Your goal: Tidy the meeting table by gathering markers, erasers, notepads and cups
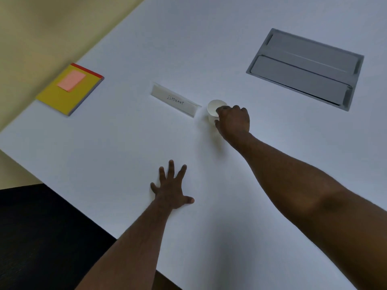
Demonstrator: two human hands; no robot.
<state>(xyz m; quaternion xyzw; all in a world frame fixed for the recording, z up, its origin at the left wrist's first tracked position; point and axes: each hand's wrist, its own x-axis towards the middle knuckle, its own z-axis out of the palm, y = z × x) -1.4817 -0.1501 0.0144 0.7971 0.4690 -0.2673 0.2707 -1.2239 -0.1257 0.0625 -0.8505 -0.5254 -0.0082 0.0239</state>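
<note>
Nearest, the left hand (170,189) lies flat on the white table (104,143), fingers spread, holding nothing. Farther out, the right hand (233,121) curls round the upright paper cup (214,107), beside the name card (175,100); the yellow notepad (69,91) lies well left.

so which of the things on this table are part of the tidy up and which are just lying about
Part of the job:
- white cup, gripped by the right hand
- yellow notepad with a pink sticky note, near the table's edge

Just lying about:
- name card reading ELEPHANT, beside the cup
- grey hatch set in the table

The left hand rests flat on the table.
</note>
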